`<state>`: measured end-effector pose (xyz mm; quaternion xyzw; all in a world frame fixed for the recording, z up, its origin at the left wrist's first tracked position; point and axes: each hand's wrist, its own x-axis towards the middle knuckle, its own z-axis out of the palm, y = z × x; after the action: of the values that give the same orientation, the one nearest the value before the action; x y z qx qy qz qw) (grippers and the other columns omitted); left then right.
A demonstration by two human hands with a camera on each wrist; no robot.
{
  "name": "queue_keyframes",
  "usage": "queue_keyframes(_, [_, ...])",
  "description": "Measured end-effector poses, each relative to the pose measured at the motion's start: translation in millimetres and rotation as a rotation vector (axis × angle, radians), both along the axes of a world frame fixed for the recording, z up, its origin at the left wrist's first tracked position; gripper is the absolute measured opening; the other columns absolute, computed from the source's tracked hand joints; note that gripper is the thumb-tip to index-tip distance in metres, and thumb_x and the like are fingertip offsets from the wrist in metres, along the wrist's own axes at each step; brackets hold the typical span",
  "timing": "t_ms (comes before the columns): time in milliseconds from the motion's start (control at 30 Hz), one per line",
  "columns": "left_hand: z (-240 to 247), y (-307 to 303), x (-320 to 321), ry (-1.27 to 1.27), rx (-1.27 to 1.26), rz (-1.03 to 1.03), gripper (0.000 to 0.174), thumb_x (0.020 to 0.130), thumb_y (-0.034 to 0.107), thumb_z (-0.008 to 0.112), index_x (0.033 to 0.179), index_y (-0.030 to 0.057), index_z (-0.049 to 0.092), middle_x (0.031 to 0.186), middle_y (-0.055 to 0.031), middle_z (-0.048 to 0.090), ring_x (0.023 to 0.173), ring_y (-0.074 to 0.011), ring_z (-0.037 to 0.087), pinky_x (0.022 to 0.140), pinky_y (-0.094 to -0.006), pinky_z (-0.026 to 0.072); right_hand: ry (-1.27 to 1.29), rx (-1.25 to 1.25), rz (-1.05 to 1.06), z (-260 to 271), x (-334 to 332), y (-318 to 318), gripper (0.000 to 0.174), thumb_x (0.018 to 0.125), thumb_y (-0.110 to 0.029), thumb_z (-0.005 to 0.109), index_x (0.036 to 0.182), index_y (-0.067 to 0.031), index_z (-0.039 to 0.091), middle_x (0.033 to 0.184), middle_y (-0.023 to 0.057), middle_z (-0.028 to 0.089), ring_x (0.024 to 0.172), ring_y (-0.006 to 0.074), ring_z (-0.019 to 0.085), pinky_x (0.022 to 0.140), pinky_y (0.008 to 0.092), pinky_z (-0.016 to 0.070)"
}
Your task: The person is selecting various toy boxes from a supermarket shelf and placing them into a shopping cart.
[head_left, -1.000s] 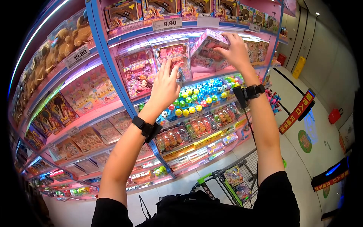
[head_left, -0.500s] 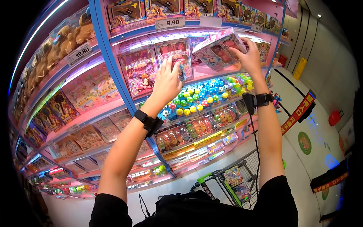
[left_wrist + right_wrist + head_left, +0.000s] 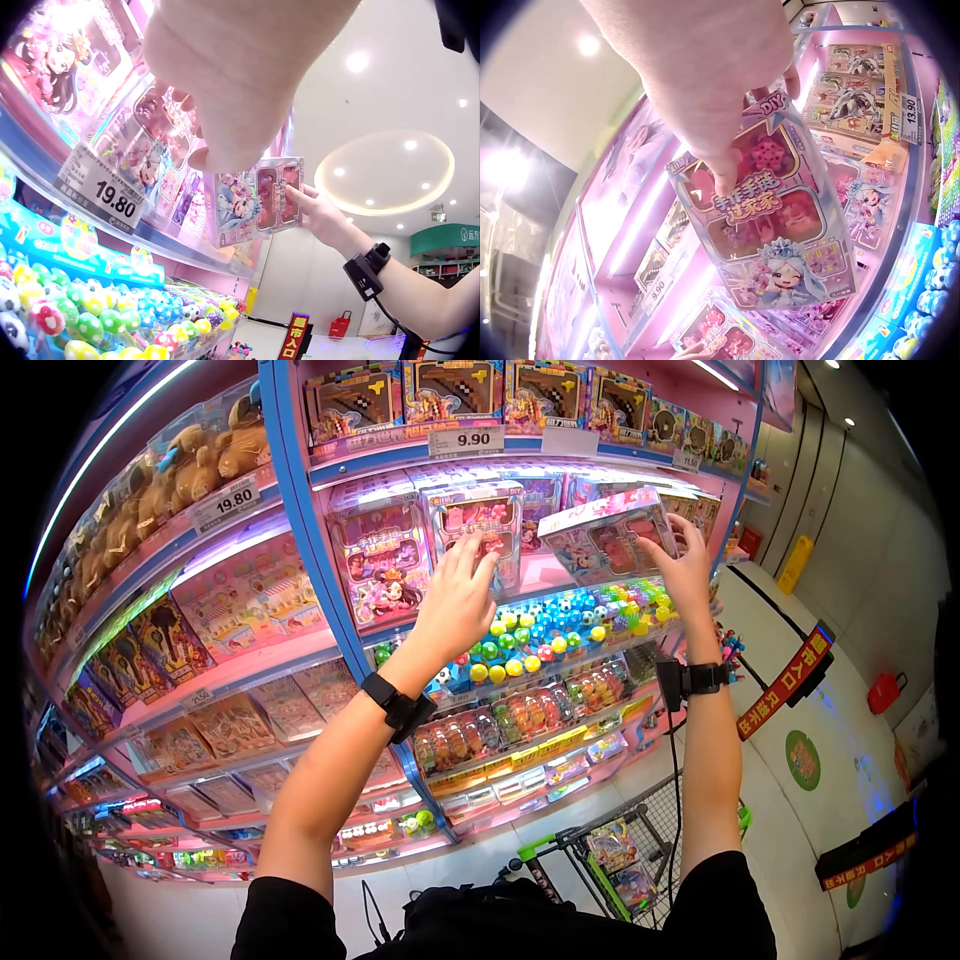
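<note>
My right hand (image 3: 685, 568) grips a pink and white boxed DIY bracelet toy set (image 3: 604, 548) by its right end, thumb across the front. In the right wrist view, that box (image 3: 776, 259) shows clear windows over pink pieces and a cartoon girl with pale hair. It is tilted, in front of the shelf. My left hand (image 3: 455, 600) is raised with relaxed fingers, the fingertips right at the front of a similar pink box (image 3: 505, 515) standing on the shelf. Another pink box (image 3: 380, 560) with a dark-haired cartoon girl stands left of it.
Below the boxes lies a row of colourful ball-topped toys (image 3: 530, 645). Price tags reading 9.90 (image 3: 466, 440) and 19.80 (image 3: 226, 504) mark the shelves. A shopping cart (image 3: 640, 840) with several packages stands below right. A blue upright post (image 3: 315, 520) divides the shelving.
My right hand has drawn the held box rightward and down, turning its front more level and toward me. The left hand stays by the standing box as the head view shifts slightly.
</note>
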<state>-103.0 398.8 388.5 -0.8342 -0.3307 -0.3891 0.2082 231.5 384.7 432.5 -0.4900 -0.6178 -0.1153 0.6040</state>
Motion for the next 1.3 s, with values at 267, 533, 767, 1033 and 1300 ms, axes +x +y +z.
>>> queue_keyframes(267, [9, -22, 4, -0.044, -0.005, -0.054, 0.049, 0.079, 0.006, 0.062, 0.126, 0.0028, 0.048, 0.142, -0.0241, 0.037, 0.134, -0.0424, 0.036, 0.111, -0.0501, 0.0329, 0.028, 0.012, 0.015, -12, 1, -11, 0.056, 0.075, -0.029, 0.083, 0.12, -0.0041, 0.06, 0.113, 0.0089, 0.058, 0.099, 0.0214, 0.059, 0.086, 0.0346, 0.048])
queue_keyframes(533, [-2, -38, 0, -0.226, -0.323, -0.253, 0.051, 0.086, 0.017, 0.066, 0.13, 0.0022, 0.045, 0.134, -0.0226, 0.046, 0.129, -0.0376, 0.044, 0.109, -0.0441, 0.0348, 0.212, -0.104, 0.281, -25, -18, -42, 0.053, 0.078, -0.02, 0.082, 0.121, -0.0003, 0.058, 0.106, 0.0068, 0.062, 0.096, 0.0152, 0.06, 0.075, 0.0297, 0.0518])
queue_keyframes(767, [-52, -58, -3, -0.599, -1.106, -0.554, 0.081, 0.092, 0.032, 0.068, 0.148, -0.0011, 0.019, 0.137, -0.0173, 0.049, 0.123, -0.0253, 0.053, 0.098, -0.0357, 0.0449, 0.552, -0.307, 0.66, -71, -56, -68, 0.042, 0.084, -0.016, 0.077, 0.118, -0.0014, 0.057, 0.097, 0.002, 0.063, 0.086, 0.0064, 0.059, 0.074, 0.0213, 0.0478])
queue_keyframes(1033, [-130, -113, -17, -1.286, -1.504, -0.558, 0.039, 0.093, 0.024, 0.066, 0.125, 0.0062, 0.052, 0.112, -0.0033, 0.064, 0.1, -0.0135, 0.064, 0.08, -0.0303, 0.0552, 0.911, -0.607, 0.909, -173, -91, -109, 0.042, 0.096, -0.017, 0.062, 0.132, -0.0004, 0.047, 0.116, 0.0087, 0.063, 0.107, 0.0126, 0.058, 0.092, 0.0269, 0.0462])
queue_keyframes(1300, [-194, -151, -52, -1.368, -1.643, -0.278, 0.037, 0.094, 0.025, 0.064, 0.123, 0.0034, 0.054, 0.113, -0.0061, 0.065, 0.099, -0.0161, 0.066, 0.082, -0.0334, 0.0557, 0.99, -1.005, 0.737, -272, -120, -163, 0.041, 0.098, -0.024, 0.057, 0.132, -0.002, 0.05, 0.111, 0.0051, 0.063, 0.095, 0.0096, 0.062, 0.078, 0.0265, 0.0526])
